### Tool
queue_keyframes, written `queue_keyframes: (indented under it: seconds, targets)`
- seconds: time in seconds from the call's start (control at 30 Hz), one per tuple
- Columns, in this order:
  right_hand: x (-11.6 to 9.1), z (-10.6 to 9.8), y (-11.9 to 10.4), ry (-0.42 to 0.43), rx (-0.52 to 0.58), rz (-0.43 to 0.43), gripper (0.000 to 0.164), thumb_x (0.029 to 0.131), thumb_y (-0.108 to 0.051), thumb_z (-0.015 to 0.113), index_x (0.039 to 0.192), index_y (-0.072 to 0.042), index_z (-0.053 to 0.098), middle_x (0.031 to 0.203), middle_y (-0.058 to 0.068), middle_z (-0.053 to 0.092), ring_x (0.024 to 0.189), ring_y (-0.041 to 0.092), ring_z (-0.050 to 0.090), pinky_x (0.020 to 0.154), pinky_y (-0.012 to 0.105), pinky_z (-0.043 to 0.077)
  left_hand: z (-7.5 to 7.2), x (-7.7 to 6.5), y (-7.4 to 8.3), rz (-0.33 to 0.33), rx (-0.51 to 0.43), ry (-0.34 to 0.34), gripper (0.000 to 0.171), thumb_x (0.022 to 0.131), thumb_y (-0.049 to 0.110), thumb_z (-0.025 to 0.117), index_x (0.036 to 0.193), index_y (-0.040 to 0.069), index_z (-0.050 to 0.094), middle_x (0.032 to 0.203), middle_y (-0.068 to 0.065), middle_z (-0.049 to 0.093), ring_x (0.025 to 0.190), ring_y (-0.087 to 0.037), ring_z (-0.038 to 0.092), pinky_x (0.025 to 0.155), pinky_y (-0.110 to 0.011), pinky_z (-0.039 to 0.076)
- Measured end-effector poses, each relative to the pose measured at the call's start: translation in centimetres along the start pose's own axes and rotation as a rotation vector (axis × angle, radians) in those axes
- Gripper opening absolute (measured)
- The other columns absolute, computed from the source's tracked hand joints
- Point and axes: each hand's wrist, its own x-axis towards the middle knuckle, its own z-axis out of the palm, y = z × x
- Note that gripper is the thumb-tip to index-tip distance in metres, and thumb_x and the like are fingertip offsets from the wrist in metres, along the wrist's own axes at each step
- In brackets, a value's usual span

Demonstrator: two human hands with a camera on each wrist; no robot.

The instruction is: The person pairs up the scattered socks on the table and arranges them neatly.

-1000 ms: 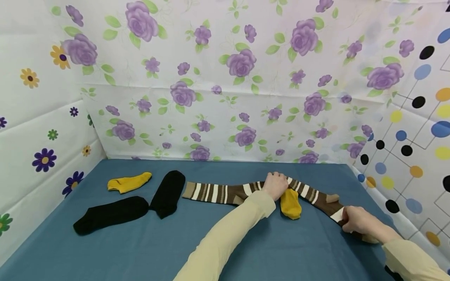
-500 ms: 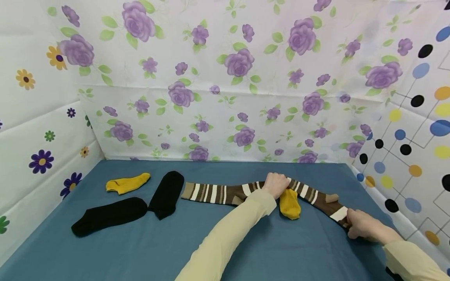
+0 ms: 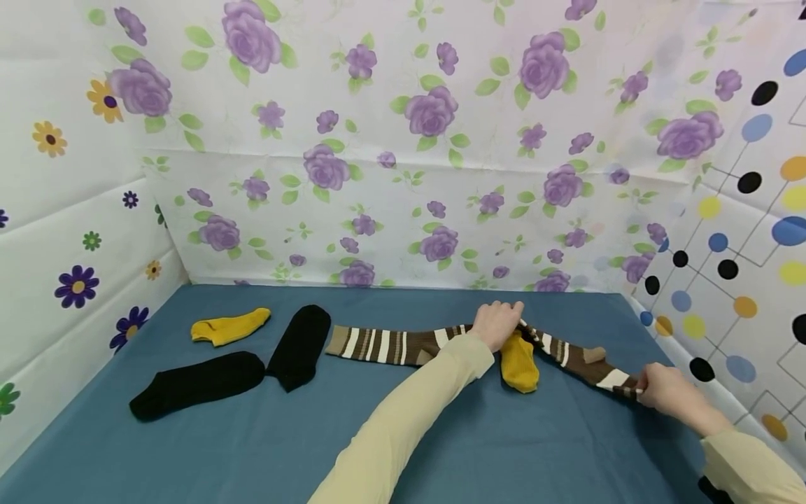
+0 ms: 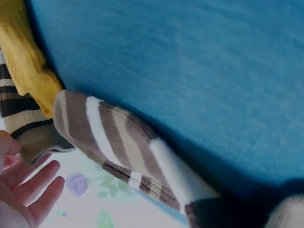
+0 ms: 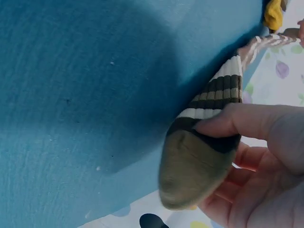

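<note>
My left hand (image 3: 497,324) pinches the tan end of a brown, white and tan striped sock, between thumb and fingers; the other fingers spread loosely in the left wrist view. The right hand (image 3: 674,392) grips that sock's tan toe (image 5: 194,166), thumb on top. Between the hands the striped sock (image 3: 569,357) stretches at a slant, its tan heel sticking up. Another striped sock (image 3: 384,346) lies flat to the left, its right end hidden behind the left hand and sleeve. Just below the left hand hangs or lies a mustard sock (image 3: 520,364), its upper end covered.
On the blue cloth (image 3: 302,448) at the left lie a second mustard sock (image 3: 231,327) and two black socks, one long (image 3: 198,385) and one slanted (image 3: 300,348). A flowered sheet (image 3: 384,161) stands behind, and a dotted sheet (image 3: 743,280) bounds the right side.
My right hand has moved right and slightly up, shifting its grip to the toe and drawing the striped sock taut. The left hand has lifted a little; the other socks lie as before.
</note>
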Motion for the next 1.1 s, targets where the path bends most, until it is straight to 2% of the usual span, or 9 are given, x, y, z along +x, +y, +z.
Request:
queue_keyframes:
  seconds: [0.07,0.17,0.27,0.43,0.6,0.73,0.87,1.0,1.1]
  targets:
    - [0.1,-0.3,0.0,0.033,0.015,-0.014,0.009,0.071,0.005,0.059,0.070,-0.001,0.052,0.064,0.003,0.047,0.055,0.018,0.044,0.048,0.034,0.037,-0.1,-0.1,-0.1,0.000,-0.020,0.024,0.023,0.091,0.016,0.055,0.114,0.016,0.050,0.089,0.004,0.059,0.070,-0.012,0.054,0.052,-0.024,0.043]
    - [0.0,-0.9,-0.3,0.082,0.029,-0.021,0.010,0.070,0.005,0.058,0.068,-0.002,0.051,0.062,0.003,0.046,0.053,0.018,0.043,0.047,0.034,0.035,-0.5,-0.2,-0.4,0.001,-0.030,0.046,0.020,0.093,0.016,0.053,0.113,0.016,0.049,0.086,0.004,0.059,0.067,-0.012,0.053,0.049,-0.023,0.041]
    - [0.0,-1.5,-0.6,0.112,0.032,-0.017,0.012,0.072,0.003,0.060,0.068,-0.002,0.050,0.063,0.003,0.045,0.053,0.019,0.042,0.047,0.034,0.034,-0.8,-0.3,-0.7,-0.003,-0.037,0.036,0.021,0.093,0.017,0.052,0.114,0.016,0.048,0.087,0.004,0.059,0.067,-0.011,0.053,0.048,-0.022,0.040]
    - [0.2,-2.1,-0.8,0.174,0.060,0.005,0.011,0.074,0.001,0.060,0.070,-0.002,0.051,0.064,0.004,0.046,0.054,0.020,0.043,0.047,0.034,0.035,-1.7,-0.4,-1.2,-0.023,-0.071,0.020,0.033,0.092,0.015,0.054,0.123,0.014,0.043,0.091,0.003,0.059,0.070,-0.012,0.055,0.049,-0.023,0.042]
    - [0.4,-2.6,-0.8,0.267,0.074,-0.018,0.008,0.075,0.001,0.061,0.073,0.001,0.053,0.066,0.005,0.049,0.055,0.021,0.044,0.047,0.035,0.036,-2.5,-0.7,-2.0,-0.043,-0.115,0.031,0.028,0.093,0.013,0.052,0.120,0.014,0.044,0.088,0.003,0.057,0.064,-0.009,0.053,0.047,-0.021,0.040]
    - [0.7,-2.8,-1.1,0.332,0.090,-0.057,0.008,0.075,0.003,0.062,0.074,0.002,0.054,0.065,0.005,0.050,0.054,0.021,0.044,0.047,0.034,0.036,-2.6,-1.2,-2.9,-0.028,-0.126,0.076,0.023,0.094,0.011,0.051,0.116,0.012,0.046,0.075,0.002,0.053,0.053,-0.008,0.047,0.042,-0.020,0.037]
    - [1.1,-3.0,-1.6,0.356,0.098,-0.067,0.007,0.076,0.003,0.062,0.075,0.003,0.055,0.068,0.007,0.052,0.054,0.020,0.045,0.046,0.034,0.037,-2.9,-1.6,-3.9,-0.019,-0.132,0.125,0.019,0.094,0.009,0.049,0.113,0.010,0.046,0.063,0.003,0.047,0.046,-0.007,0.043,0.040,-0.020,0.035]
    - [1.5,-3.4,-2.3,0.370,0.111,-0.064,0.006,0.077,0.001,0.062,0.078,0.003,0.057,0.070,0.009,0.054,0.056,0.021,0.047,0.046,0.035,0.038,-3.7,-2.2,-4.9,-0.008,-0.170,0.159,0.015,0.094,0.009,0.048,0.109,0.010,0.046,0.061,0.004,0.045,0.046,-0.007,0.042,0.040,-0.019,0.034]
    - [1.9,-3.5,-2.9,0.399,0.116,-0.080,0.004,0.077,0.002,0.062,0.077,0.003,0.058,0.070,0.009,0.055,0.055,0.021,0.048,0.046,0.034,0.038,-4.3,-2.8,-5.8,0.001,-0.244,0.176,0.010,0.095,0.009,0.047,0.105,0.009,0.047,0.063,0.004,0.045,0.047,-0.007,0.041,0.042,-0.019,0.032]
